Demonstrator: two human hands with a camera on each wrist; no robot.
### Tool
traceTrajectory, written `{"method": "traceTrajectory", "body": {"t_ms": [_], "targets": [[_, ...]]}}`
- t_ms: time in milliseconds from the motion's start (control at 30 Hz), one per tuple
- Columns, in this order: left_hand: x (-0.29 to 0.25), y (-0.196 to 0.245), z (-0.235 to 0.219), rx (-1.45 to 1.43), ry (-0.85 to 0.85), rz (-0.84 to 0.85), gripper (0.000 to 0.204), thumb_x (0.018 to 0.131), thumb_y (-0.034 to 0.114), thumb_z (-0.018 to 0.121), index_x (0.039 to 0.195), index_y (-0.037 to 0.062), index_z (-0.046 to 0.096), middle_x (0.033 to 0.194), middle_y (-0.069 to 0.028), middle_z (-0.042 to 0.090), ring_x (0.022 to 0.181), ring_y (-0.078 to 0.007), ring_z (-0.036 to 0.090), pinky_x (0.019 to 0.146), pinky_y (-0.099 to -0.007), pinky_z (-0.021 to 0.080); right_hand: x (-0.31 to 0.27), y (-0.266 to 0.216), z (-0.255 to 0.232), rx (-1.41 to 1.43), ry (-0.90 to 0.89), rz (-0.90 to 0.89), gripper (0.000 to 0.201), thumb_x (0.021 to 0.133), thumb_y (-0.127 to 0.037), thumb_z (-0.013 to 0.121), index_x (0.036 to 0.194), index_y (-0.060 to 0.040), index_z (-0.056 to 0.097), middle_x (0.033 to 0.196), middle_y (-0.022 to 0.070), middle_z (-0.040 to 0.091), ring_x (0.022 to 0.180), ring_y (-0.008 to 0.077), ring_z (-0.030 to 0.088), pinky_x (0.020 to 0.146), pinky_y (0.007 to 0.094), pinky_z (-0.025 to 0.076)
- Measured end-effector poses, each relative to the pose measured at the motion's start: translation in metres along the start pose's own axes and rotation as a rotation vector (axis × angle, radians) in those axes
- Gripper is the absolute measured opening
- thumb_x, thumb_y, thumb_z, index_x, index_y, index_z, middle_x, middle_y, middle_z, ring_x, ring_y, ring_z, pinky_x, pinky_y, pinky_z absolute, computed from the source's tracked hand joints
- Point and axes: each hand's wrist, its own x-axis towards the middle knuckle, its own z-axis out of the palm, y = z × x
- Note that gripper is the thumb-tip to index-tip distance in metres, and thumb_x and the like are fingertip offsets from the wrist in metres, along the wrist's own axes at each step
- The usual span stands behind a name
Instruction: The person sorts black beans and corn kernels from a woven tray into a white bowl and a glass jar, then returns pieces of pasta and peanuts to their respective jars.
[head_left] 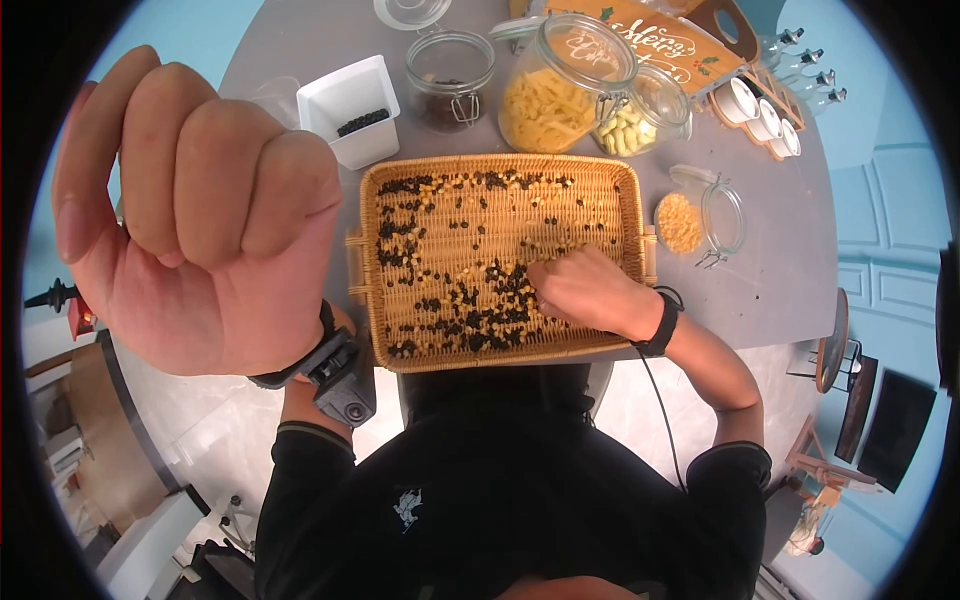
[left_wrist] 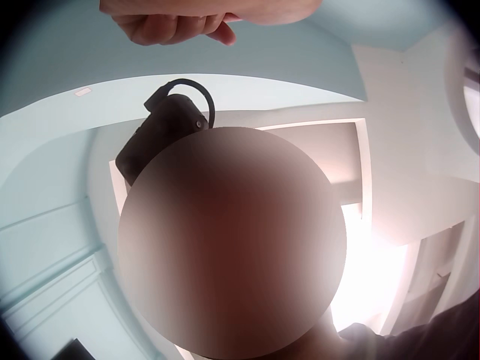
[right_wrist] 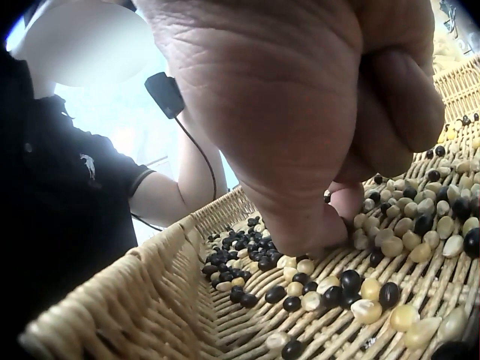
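Note:
My left hand is raised high at the left, close to the head camera. Its fingers are curled in towards the palm, and nothing shows between them; the left wrist view catches the same hand at its top edge. My right hand reaches down into a wicker basket. In the right wrist view its fingers are bent, with the tips down among black beans and pale yellow corn kernels. The palm hides the fingertips, so I cannot tell whether they pinch a bean.
Behind the basket stand a white plastic tub with black beans, a jar of dark contents, a large jar of yellow pasta and a smaller jar. A tipped jar of corn kernels lies to the right on the grey table.

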Motion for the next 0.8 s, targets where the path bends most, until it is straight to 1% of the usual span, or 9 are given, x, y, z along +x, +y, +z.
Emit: {"method": "traceTrajectory", "body": {"t_ms": [67, 167, 267, 300, 400, 500, 600, 700, 800], "targets": [[-0.001, 0.001, 0.000, -0.012, -0.003, 0.027, 0.046, 0.115, 0.017, 0.046, 0.070, 0.0166, 0.054, 0.051, 0.0045, 0.038, 0.040, -0.0067, 0.027, 0.044, -0.0257, 0.017, 0.000, 0.000, -0.005, 0.026, -0.011, 0.002, 0.020, 0.085, -0.015, 0.076, 0.086, 0.0000, 0.064, 0.067, 0.0188, 0.066, 0.069, 0.0399, 0.071, 0.060, 0.0498, 0.051], [-0.002, 0.007, 0.001, -0.020, -0.016, 0.056, 0.046, 0.115, 0.017, 0.045, 0.070, 0.0165, 0.054, 0.052, 0.0043, 0.038, 0.040, -0.0070, 0.027, 0.044, -0.0258, 0.016, -0.005, 0.010, -0.011, 0.146, 0.096, -0.003, 0.016, 0.085, -0.013, 0.076, 0.090, -0.0034, 0.065, 0.071, 0.0147, 0.067, 0.065, 0.0359, 0.069, 0.060, 0.0472, 0.052], [-0.003, 0.013, 0.003, -0.007, -0.028, 0.076, 0.047, 0.116, 0.018, 0.043, 0.071, 0.0162, 0.053, 0.052, 0.0042, 0.036, 0.040, -0.0074, 0.027, 0.043, -0.0260, 0.016, 0.002, 0.008, -0.053, 0.244, 0.197, 0.029, 0.015, 0.086, -0.013, 0.076, 0.096, -0.0056, 0.069, 0.076, 0.0128, 0.070, 0.066, 0.0342, 0.070, 0.062, 0.0453, 0.053], [-0.003, 0.014, 0.003, -0.005, -0.026, 0.081, 0.047, 0.116, 0.019, 0.042, 0.071, 0.0160, 0.053, 0.052, 0.0042, 0.036, 0.040, -0.0075, 0.027, 0.043, -0.0260, 0.016, 0.006, 0.008, -0.070, 0.239, 0.233, 0.023, 0.015, 0.087, -0.014, 0.076, 0.098, -0.0062, 0.071, 0.075, 0.0138, 0.069, 0.064, 0.0334, 0.069, 0.062, 0.0435, 0.053], [-0.005, 0.016, 0.005, -0.004, -0.005, 0.101, 0.047, 0.117, 0.021, 0.040, 0.072, 0.0157, 0.052, 0.053, 0.0041, 0.035, 0.040, -0.0077, 0.027, 0.043, -0.0261, 0.017, 0.032, -0.008, -0.122, 0.128, 0.493, 0.004, 0.014, 0.088, -0.015, 0.076, 0.098, -0.0066, 0.071, 0.073, 0.0139, 0.067, 0.064, 0.0329, 0.069, 0.062, 0.0430, 0.052], [-0.008, 0.020, 0.006, 0.004, 0.000, 0.112, 0.047, 0.117, 0.022, 0.038, 0.073, 0.0156, 0.052, 0.053, 0.0040, 0.036, 0.040, -0.0077, 0.027, 0.042, -0.0259, 0.018, 0.072, -0.009, -0.159, -0.007, 0.604, 0.032, 0.015, 0.089, -0.019, 0.076, 0.096, -0.0060, 0.070, 0.073, 0.0156, 0.066, 0.067, 0.0355, 0.069, 0.062, 0.0456, 0.051], [-0.011, 0.025, 0.008, -0.003, -0.003, 0.141, 0.047, 0.118, 0.023, 0.038, 0.074, 0.0158, 0.052, 0.053, 0.0041, 0.036, 0.040, -0.0076, 0.027, 0.042, -0.0256, 0.018, 0.115, 0.003, -0.178, -0.295, 0.652, -0.004, 0.017, 0.091, -0.021, 0.073, 0.096, -0.0050, 0.070, 0.075, 0.0179, 0.067, 0.070, 0.0401, 0.069, 0.064, 0.0490, 0.052], [-0.015, 0.033, 0.009, -0.004, -0.009, 0.177, 0.047, 0.118, 0.024, 0.038, 0.074, 0.0159, 0.053, 0.053, 0.0042, 0.036, 0.040, -0.0075, 0.027, 0.042, -0.0255, 0.018, 0.149, 0.022, -0.185, -0.495, 0.590, -0.067, 0.016, 0.094, -0.020, 0.068, 0.096, -0.0040, 0.070, 0.080, 0.0202, 0.070, 0.079, 0.0430, 0.070, 0.070, 0.0517, 0.054], [-0.016, 0.037, 0.010, -0.012, -0.004, 0.202, 0.047, 0.118, 0.025, 0.038, 0.074, 0.0160, 0.053, 0.053, 0.0042, 0.036, 0.040, -0.0074, 0.027, 0.042, -0.0257, 0.017, 0.176, 0.021, -0.185, -0.554, 0.373, 0.114, 0.017, 0.096, -0.018, 0.068, 0.094, -0.0019, 0.071, 0.085, 0.0214, 0.072, 0.088, 0.0434, 0.072, 0.076, 0.0518, 0.056]]}}
